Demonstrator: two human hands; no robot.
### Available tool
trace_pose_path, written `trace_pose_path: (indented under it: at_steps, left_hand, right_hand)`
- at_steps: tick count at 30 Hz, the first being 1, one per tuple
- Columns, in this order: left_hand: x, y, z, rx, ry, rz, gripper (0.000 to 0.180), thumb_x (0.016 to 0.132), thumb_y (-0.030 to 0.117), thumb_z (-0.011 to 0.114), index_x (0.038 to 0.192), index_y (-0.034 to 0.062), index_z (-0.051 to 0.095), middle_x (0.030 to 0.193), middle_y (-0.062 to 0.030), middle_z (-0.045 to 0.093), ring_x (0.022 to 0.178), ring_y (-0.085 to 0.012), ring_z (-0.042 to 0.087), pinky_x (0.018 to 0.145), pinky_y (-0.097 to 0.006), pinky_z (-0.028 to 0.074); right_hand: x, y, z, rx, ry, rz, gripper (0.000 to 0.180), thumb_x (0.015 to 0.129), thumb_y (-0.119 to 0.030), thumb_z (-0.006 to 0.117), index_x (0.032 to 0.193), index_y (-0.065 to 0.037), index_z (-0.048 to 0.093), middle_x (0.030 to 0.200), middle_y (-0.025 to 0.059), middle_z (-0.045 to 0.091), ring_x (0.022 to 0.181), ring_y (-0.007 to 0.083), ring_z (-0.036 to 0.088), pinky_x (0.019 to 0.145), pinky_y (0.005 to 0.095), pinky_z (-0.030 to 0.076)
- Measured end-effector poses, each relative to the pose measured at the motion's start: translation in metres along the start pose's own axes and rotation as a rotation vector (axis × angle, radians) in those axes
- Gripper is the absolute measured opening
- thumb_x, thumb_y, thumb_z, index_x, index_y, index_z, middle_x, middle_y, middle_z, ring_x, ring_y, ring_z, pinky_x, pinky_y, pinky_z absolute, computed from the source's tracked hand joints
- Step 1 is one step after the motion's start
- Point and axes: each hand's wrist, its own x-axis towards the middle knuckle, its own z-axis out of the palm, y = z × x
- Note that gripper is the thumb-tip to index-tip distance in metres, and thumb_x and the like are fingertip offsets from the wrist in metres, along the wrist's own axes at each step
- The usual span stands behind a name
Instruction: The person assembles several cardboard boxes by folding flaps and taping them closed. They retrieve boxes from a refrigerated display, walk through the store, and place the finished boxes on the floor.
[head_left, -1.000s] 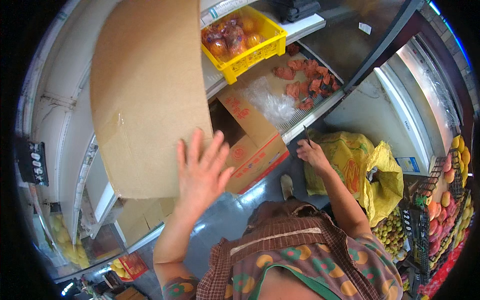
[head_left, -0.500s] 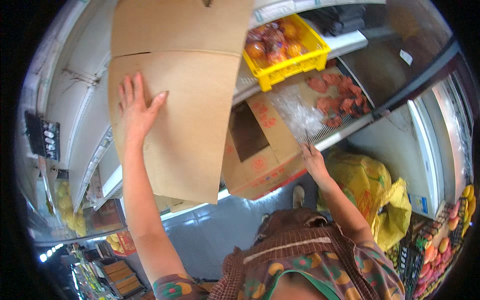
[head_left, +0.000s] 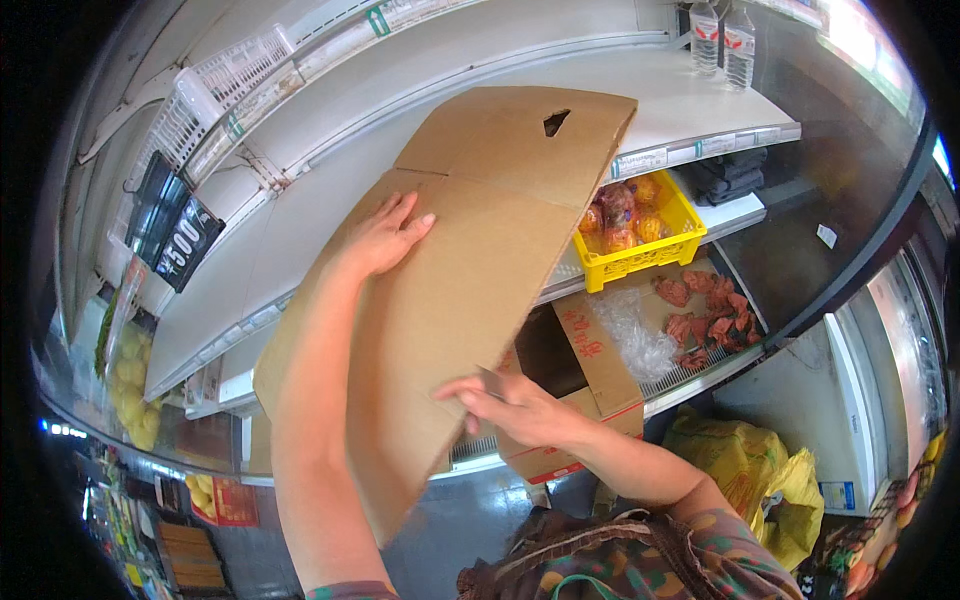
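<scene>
While white shelving [head_left: 700,110] fills the far side, a big brown cardboard sheet [head_left: 470,270] slants across its front, mid-scene: creased toward the far end, hand hole [head_left: 556,123] near the far right corner. Can't tell what props it up.

Next size down: cardboard box [head_left: 608,370] with red print, right of the sheet, its top open, partly hidden by sheet and right arm. Yellow bag [head_left: 735,465] sits near right. Yellow crate [head_left: 645,258] with wrapped orange fruit is on a shelf just right of the sheet. Reddish wrapping scraps [head_left: 715,315] lie right of the box, clear plastic film [head_left: 635,335] between.

Left hand [head_left: 385,235]: laid on the sheet by the crease, thumb apart from fingers, gripping nothing. Right hand [head_left: 515,408]: at the sheet's near right edge, fingers closed round a small dark tool [head_left: 490,381], blurred, probably a blade.
</scene>
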Motion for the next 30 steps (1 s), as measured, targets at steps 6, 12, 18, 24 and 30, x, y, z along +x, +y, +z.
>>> trace_pose_path:
  at_steps: [6,12,18,24,30]
  left_hand:
    - [-0.066,0.052,-0.098,0.440,0.631,0.475,0.029,0.092,0.021,0.053,0.113,0.0032,0.061,0.120,-0.0157,0.060,0.113,-0.0315,0.055,0.098,-0.039,0.042]
    - [-0.214,0.041,0.026,-0.067,0.106,0.747,0.011,0.091,0.013,0.055,0.095,0.0037,0.060,0.090,-0.0116,0.058,0.085,-0.0241,0.060,0.078,-0.035,0.051]
    - [-0.154,0.054,0.340,-0.279,-0.088,0.394,0.050,0.095,0.041,0.045,0.129,0.0040,0.051,0.133,-0.0187,0.049,0.133,-0.0325,0.036,0.114,-0.048,0.019]
    - [-0.141,-0.011,0.341,-0.084,-0.291,0.548,0.041,0.097,0.040,0.039,0.100,0.0085,0.065,0.103,-0.0069,0.062,0.118,-0.0211,0.047,0.116,-0.049,0.011]
    - [-0.156,-0.057,0.333,-0.042,-0.239,0.566,0.033,0.095,0.032,0.047,0.085,0.0068,0.065,0.093,-0.0073,0.064,0.119,-0.0221,0.047,0.116,-0.048,0.014]
  right_hand:
    - [0.134,0.008,-0.022,-0.076,0.253,-0.169,0.047,0.097,-0.044,0.048,0.124,-0.006,0.056,0.092,0.0078,0.064,0.074,0.0125,0.061,0.068,0.0286,0.048]
    - [0.041,0.127,-0.131,-1.222,0.026,0.038,0.028,0.095,-0.031,0.046,0.096,-0.008,0.061,0.093,0.0162,0.065,0.079,0.0365,0.063,0.074,0.0465,0.052]
    - [-0.050,0.221,-0.171,-1.814,-0.510,0.118,0.028,0.088,-0.034,0.050,0.093,-0.013,0.068,0.094,0.0048,0.067,0.108,0.0248,0.056,0.103,0.0416,0.035]
    - [-0.040,0.185,-0.124,-1.546,-0.632,0.093,0.029,0.077,-0.030,0.059,0.098,-0.010,0.065,0.100,0.0056,0.064,0.106,0.0252,0.055,0.102,0.0379,0.037]
    - [-0.046,0.186,-0.052,-1.330,-0.442,-0.131,0.019,0.076,-0.019,0.059,0.094,-0.013,0.055,0.081,0.0044,0.058,0.087,0.0235,0.057,0.083,0.0368,0.045]
